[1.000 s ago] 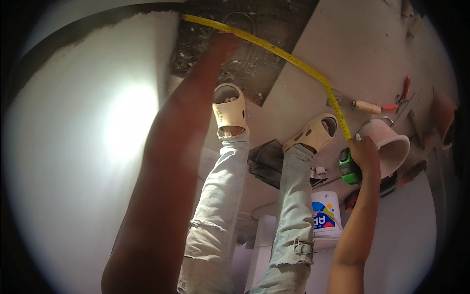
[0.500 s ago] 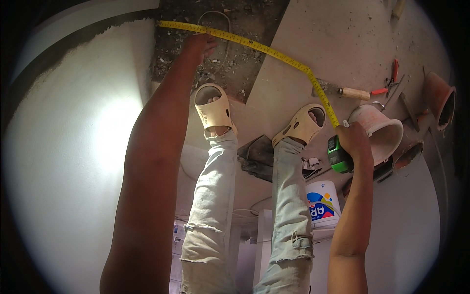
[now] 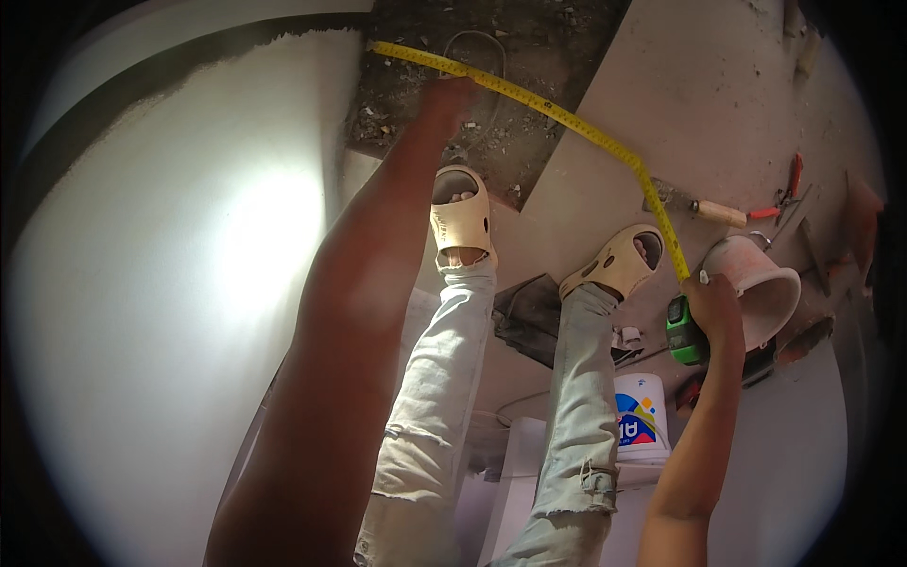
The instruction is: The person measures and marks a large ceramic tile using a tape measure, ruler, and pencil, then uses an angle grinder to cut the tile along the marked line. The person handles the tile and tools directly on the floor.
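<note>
In my right hand [image 3: 715,300], closed at the right, is a green and black tape measure [image 3: 686,331]. Its yellow blade [image 3: 567,115] runs up from that hand, bends sharply, then stretches left to the bottom of the wall. My left hand [image 3: 446,106] is at the lower edge of the blade, close to its far left end; its fingers are dark and smeared, so their grip is unclear. Beneath the left part of the blade lies a dark, rubble-strewn patch of floor [image 3: 416,113]. My feet, in beige slides [image 3: 461,222], stand between my two arms.
A white wall [image 3: 189,246] rises at the left. Right of the blade lie a wooden-handled trowel [image 3: 720,213] and red-handled pliers [image 3: 784,203]. A dirty bucket [image 3: 732,260] lies tipped beside my right hand. Lower down stand a white paint tub [image 3: 642,406] and a black bag [image 3: 529,321].
The whole scene, hands and tape included, has shifted right and slightly down in the view. The blade keeps its bent shape between wall and right hand.
</note>
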A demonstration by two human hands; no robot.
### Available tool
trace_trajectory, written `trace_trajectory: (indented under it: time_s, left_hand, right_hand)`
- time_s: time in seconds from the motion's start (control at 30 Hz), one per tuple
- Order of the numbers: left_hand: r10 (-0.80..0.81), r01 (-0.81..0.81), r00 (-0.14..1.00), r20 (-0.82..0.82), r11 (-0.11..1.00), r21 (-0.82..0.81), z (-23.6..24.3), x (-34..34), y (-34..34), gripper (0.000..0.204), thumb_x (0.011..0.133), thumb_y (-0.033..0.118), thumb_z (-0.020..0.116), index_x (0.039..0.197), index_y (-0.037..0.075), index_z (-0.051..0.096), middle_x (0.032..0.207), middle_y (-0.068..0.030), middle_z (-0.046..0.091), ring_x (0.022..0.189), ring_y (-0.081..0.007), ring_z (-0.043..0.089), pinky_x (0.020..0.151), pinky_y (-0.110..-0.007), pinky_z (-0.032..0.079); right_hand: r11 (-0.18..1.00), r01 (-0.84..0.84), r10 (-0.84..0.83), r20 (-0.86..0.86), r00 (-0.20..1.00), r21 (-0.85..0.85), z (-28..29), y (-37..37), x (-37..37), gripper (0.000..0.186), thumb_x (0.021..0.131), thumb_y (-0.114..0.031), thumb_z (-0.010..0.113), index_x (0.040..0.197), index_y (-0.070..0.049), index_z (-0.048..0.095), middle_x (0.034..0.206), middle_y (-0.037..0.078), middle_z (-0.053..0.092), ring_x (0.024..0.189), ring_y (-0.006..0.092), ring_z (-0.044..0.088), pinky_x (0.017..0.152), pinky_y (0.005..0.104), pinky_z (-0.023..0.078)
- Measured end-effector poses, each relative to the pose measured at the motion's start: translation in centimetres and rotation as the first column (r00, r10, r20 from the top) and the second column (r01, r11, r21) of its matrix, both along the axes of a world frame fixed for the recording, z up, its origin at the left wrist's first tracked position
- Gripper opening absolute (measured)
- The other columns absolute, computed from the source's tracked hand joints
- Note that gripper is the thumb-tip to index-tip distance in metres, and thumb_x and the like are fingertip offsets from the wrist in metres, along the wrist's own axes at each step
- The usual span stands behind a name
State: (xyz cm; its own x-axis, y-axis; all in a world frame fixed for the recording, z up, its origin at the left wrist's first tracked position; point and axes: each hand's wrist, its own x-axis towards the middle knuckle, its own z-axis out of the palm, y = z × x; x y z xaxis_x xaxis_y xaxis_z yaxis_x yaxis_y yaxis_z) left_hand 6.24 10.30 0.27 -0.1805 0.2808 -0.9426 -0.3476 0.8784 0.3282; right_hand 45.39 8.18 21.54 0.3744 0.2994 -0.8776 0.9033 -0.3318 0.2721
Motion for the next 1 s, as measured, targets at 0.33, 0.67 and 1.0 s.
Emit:
trace_trajectory:
  time_s: [0.33,0.67,1.0]
  left_hand:
    - [0.168,-0.255,0.927,0.335,0.938,0.234,15.6,8.7,-10.1,0.020,0.101,0.020,0.054,0.114,0.005,0.059,0.118,-0.0159,0.064,0.111,-0.0297,0.062,0.095,-0.049,0.054]
    - [-0.815,0.743,0.569,-0.109,0.452,0.493,41.9,20.3,-16.1,0.031,0.104,0.021,0.048,0.117,-0.003,0.063,0.103,-0.0107,0.066,0.091,-0.0213,0.065,0.083,-0.035,0.053]
    - [-0.319,0.490,0.829,0.459,0.810,-0.322,47.0,16.6,-25.1,0.036,0.103,0.036,0.052,0.110,0.001,0.058,0.096,-0.0123,0.065,0.087,-0.0263,0.066,0.083,-0.039,0.056]
  right_hand:
    - [0.945,0.317,-0.309,-0.518,0.798,-0.075,12.2,-9.0,1.9,0.043,0.088,-0.043,0.067,0.095,-0.001,0.073,0.086,0.021,0.071,0.081,0.0361,0.069,0.075,0.0424,0.052]
    - [0.366,0.893,-0.558,-0.706,0.436,0.262,23.6,-19.1,-7.5,0.045,0.093,-0.044,0.061,0.112,-0.004,0.059,0.095,0.019,0.069,0.089,0.0376,0.068,0.081,0.0443,0.052]
    - [0.217,0.921,-0.663,-0.644,0.382,0.322,28.7,-33.6,-8.1,0.034,0.093,-0.035,0.061,0.113,-0.007,0.057,0.098,0.017,0.068,0.089,0.0386,0.067,0.078,0.0475,0.052]
